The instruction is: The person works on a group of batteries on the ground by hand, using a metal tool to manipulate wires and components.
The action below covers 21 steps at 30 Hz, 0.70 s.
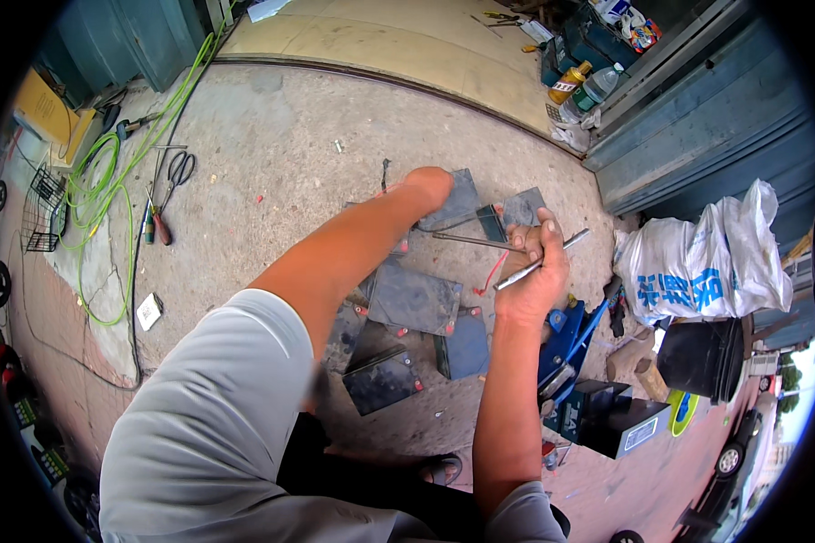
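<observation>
My right hand point(539, 258) is closed around a metal T-handle wrench point(466, 240), its shaft pointing left over the batteries. My left hand point(428, 190) reaches forward to the left edge of a dark block battery point(453, 204); its fingers are hidden, so I cannot make out its grip. A smaller battery point(522, 208) lies just beyond my right hand. Below both hands several more dusty batteries sit close together, among them a large one point(417, 294), a bluish one point(466, 344) and a dark one point(382, 378). Red terminal caps show on some. A red wire point(491, 271) sticks up near my right wrist.
Scissors point(181, 167), a red-handled screwdriver point(160, 226) and a green hose point(109, 181) lie left. A blue metal tool point(566, 344), black battery cases point(616, 421) and a white sack point(706, 258) stand right. Bottles point(598, 90) are by the doorway.
</observation>
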### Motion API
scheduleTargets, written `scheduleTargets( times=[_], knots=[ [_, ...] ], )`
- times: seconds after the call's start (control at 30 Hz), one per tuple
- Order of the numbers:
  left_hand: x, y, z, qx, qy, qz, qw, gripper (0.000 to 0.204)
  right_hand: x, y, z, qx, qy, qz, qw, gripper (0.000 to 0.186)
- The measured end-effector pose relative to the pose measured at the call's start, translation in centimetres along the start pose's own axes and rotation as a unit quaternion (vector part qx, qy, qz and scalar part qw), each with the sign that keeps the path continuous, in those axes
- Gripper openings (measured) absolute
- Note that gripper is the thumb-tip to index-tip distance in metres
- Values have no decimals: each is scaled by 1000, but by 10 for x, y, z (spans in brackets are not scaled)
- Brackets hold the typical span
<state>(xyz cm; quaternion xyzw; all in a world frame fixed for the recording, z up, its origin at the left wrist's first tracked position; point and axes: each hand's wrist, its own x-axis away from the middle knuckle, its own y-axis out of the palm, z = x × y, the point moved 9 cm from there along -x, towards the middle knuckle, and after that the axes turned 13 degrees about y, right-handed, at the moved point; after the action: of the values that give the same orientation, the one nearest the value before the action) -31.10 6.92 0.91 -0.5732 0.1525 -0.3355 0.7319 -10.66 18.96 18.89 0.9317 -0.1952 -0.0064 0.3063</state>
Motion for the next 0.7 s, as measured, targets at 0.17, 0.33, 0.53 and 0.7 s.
scheduleTargets(
  times=[0.17,0.33,0.53,0.7],
  knots=[
    [-7,4,-3,68,5,25,997,32,3,17,0,20,-18,-44,999,30],
    [-4,6,-16,52,18,26,998,38,0,33,7,16,-7,-64,998,27],
    [3,0,-9,76,25,35,996,39,-16,33,24,54,8,-74,996,33],
    [6,0,-14,86,19,40,995,38,-20,35,30,58,10,-72,996,34]
  ],
)
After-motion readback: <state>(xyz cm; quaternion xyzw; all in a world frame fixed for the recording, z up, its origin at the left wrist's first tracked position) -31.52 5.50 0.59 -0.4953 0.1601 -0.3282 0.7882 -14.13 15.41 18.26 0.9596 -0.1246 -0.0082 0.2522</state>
